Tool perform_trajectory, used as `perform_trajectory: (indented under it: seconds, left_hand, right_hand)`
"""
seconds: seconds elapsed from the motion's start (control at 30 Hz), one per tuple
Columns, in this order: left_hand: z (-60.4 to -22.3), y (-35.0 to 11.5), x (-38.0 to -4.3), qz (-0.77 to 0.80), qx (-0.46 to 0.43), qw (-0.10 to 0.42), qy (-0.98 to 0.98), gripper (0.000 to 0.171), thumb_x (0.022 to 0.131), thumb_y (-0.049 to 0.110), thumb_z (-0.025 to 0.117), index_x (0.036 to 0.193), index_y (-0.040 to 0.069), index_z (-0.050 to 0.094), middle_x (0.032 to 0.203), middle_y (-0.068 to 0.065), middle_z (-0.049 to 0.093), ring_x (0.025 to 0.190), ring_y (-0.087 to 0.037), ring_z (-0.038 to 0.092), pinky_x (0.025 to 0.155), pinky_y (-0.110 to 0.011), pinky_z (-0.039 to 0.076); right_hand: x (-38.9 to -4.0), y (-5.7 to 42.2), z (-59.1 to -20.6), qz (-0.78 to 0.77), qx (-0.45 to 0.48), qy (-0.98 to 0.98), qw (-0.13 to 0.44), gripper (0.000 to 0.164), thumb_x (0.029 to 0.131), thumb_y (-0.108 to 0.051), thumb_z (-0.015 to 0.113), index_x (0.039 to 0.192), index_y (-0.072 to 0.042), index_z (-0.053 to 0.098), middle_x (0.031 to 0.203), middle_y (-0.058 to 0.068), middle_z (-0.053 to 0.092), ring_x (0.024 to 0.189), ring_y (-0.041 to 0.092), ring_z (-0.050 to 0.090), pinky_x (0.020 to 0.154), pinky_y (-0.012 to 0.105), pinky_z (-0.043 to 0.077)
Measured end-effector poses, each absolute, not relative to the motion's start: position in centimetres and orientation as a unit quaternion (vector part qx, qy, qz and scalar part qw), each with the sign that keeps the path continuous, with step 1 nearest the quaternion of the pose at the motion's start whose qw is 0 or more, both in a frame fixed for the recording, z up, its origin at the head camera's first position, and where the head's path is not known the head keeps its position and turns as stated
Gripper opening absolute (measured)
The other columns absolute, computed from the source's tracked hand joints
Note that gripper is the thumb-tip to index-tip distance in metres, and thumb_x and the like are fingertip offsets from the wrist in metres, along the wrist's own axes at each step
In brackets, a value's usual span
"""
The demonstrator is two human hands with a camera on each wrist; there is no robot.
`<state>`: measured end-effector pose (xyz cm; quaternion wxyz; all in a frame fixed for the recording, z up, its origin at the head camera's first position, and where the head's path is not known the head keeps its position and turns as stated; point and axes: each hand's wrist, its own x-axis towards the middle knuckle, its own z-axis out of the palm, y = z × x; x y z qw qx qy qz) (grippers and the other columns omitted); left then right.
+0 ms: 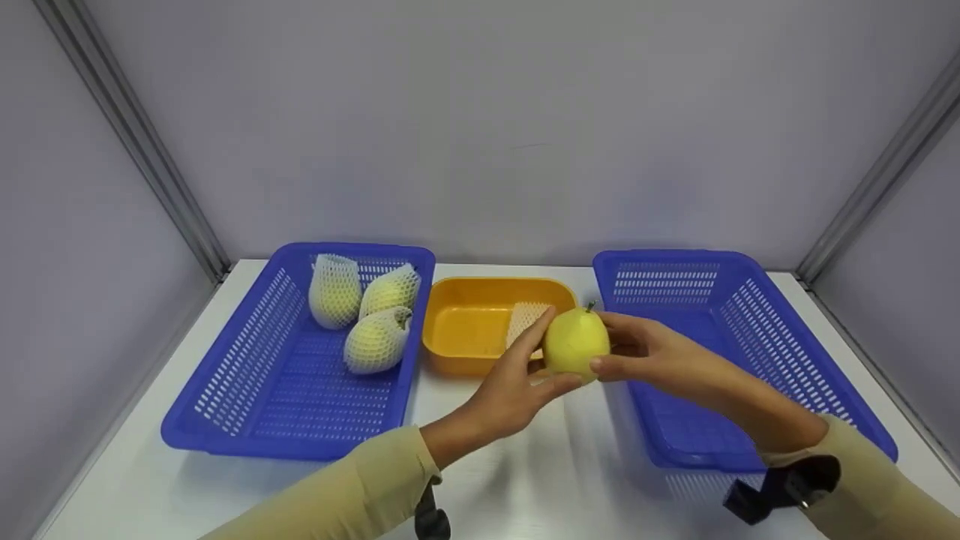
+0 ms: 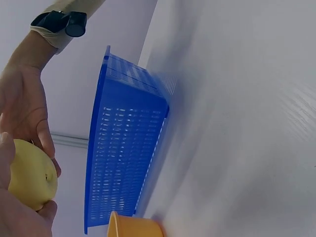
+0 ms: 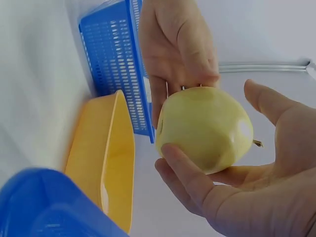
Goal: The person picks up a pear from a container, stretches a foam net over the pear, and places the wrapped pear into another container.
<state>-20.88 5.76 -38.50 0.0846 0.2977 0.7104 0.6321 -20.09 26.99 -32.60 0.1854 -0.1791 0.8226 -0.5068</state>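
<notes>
A bare yellow-green pear (image 1: pixel 576 341) with a short brown stem is held up between both hands in front of the orange tray. My left hand (image 1: pixel 506 386) grips it from the left, thumb low and fingers around the far side. From the right, my right hand (image 1: pixel 667 360) holds the pear, its thumb on the lower side and other fingers partly hidden behind. The right wrist view shows the pear (image 3: pixel 205 131) close up, with fingers of both hands on its skin. In the left wrist view, the pear (image 2: pixel 32 175) sits at the left edge between the hands.
A blue basket (image 1: pixel 300 442) at left contains three pears (image 1: pixel 377 341) in white foam nets. The orange tray (image 1: pixel 461 364) in the middle holds a white foam net (image 1: pixel 525 319). Another blue basket (image 1: pixel 795 337) stands at right, beneath the right forearm. Walls enclose the white table (image 1: pixel 517 480).
</notes>
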Motion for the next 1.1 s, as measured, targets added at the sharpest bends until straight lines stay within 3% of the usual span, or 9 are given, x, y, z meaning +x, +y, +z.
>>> perform_trajectory:
  seconds: [0.5,0.67,0.93,1.1]
  left_hand:
    - [-38.7,2.3,-19.7,0.616,0.319,0.09,0.715,0.074,0.085,0.025,0.068,0.146,0.018,0.027,0.142,0.002,0.037,0.123,-0.012,0.044,0.101,-0.026,0.04]
    - [-39.2,1.2,-19.1,0.604,0.325,0.101,0.72,0.075,0.084,0.023,0.07,0.145,0.015,0.029,0.141,-0.001,0.039,0.125,-0.016,0.043,0.101,-0.027,0.04]
    - [-41.2,-0.4,-18.2,0.577,0.332,0.107,0.738,0.077,0.081,0.022,0.073,0.144,0.017,0.03,0.142,0.001,0.038,0.128,-0.019,0.04,0.099,-0.03,0.042]
    - [-43.4,-0.9,-17.7,0.555,0.307,0.121,0.764,0.074,0.081,0.02,0.073,0.142,0.015,0.032,0.141,-0.003,0.04,0.127,-0.02,0.041,0.097,-0.029,0.043]
  right_hand:
    - [-17.9,24.6,-34.9,-0.511,-0.164,0.835,0.123,0.073,0.086,-0.036,0.067,0.143,-0.006,0.034,0.128,0.016,0.052,0.109,0.027,0.056,0.086,0.033,0.052]
    - [-17.1,23.8,-36.2,-0.516,-0.178,0.83,0.114,0.07,0.086,-0.032,0.067,0.141,-0.004,0.035,0.127,0.017,0.052,0.108,0.027,0.056,0.087,0.032,0.051]
    - [-16.3,22.5,-39.0,-0.532,-0.204,0.813,0.117,0.06,0.085,-0.027,0.069,0.137,-0.015,0.041,0.12,0.014,0.054,0.104,0.027,0.056,0.081,0.029,0.053]
    - [-16.1,21.8,-41.3,-0.525,-0.218,0.813,0.125,0.059,0.085,-0.025,0.07,0.135,-0.011,0.042,0.118,0.017,0.054,0.101,0.029,0.058,0.077,0.03,0.054]
